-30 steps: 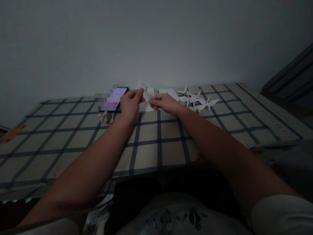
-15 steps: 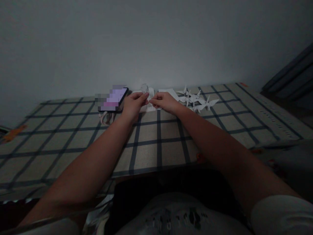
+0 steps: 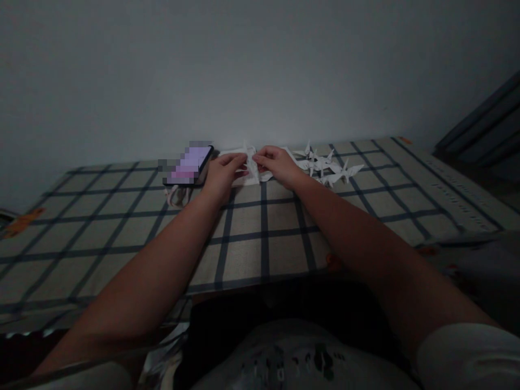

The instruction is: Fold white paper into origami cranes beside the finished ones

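Between my two hands is a small piece of folded white paper (image 3: 252, 165), narrow and pointed at its top. My left hand (image 3: 225, 169) pinches its left side with thumb and fingertips. From the right, my right hand (image 3: 278, 164) pinches the other side, fingers curled. Parts of the paper are hidden behind the fingertips, and the dim light blurs its folds. Several folded white paper cranes (image 3: 325, 162) lie in a cluster just right of my right hand. White paper sheets (image 3: 239, 181) lie on the table under and behind my hands.
A phone (image 3: 189, 164) with a lit, partly pixelated screen leans to the left of my left hand. A pale cable (image 3: 175, 196) curls in front of it. The checked tablecloth (image 3: 244, 246) covers the table, which stands against a plain wall (image 3: 260, 70).
The folded paper has turned and now stands narrow and pointed between my fingers. My right hand has shifted its fingers up slightly; my left hand has barely moved.
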The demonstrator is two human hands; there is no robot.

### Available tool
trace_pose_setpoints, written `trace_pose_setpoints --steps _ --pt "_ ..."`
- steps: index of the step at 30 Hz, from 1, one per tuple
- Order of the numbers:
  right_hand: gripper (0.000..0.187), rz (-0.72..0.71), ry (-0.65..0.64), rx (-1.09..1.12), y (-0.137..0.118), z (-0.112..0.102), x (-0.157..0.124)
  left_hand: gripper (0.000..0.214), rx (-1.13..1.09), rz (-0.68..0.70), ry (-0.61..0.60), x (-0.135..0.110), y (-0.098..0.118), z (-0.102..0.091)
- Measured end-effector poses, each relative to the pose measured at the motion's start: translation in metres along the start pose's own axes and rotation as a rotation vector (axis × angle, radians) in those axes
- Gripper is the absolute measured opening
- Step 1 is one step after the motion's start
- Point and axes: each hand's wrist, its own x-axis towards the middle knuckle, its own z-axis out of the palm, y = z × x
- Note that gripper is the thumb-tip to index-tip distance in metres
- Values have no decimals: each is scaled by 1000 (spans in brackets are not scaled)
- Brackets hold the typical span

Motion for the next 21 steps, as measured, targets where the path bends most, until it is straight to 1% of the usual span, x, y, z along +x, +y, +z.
trace_pose_setpoints --steps 2,7,9,12,15,17,21 --pt "14 9 -13 2 0 1 0 28 -9 30 18 1 1 -1" --pt "7 42 -11 77 0 3 0 25 114 81 13 5 -2 -5" --pt "7 31 -8 71 0 3 1 24 126 88 4 4 -2 -4" --pt "12 -9 10 16 1 2 3 25 87 71 -5 2 -2 -2" --pt "16 -32 82 -20 0 2 5 30 53 24 -30 1 -3 -1" --pt "16 -24 108 -16 -1 3 4 32 43 5 -50 1 -5 -1" --pt "13 6 89 52 -3 4 1 31 34 20 -32 3 -5 -1"
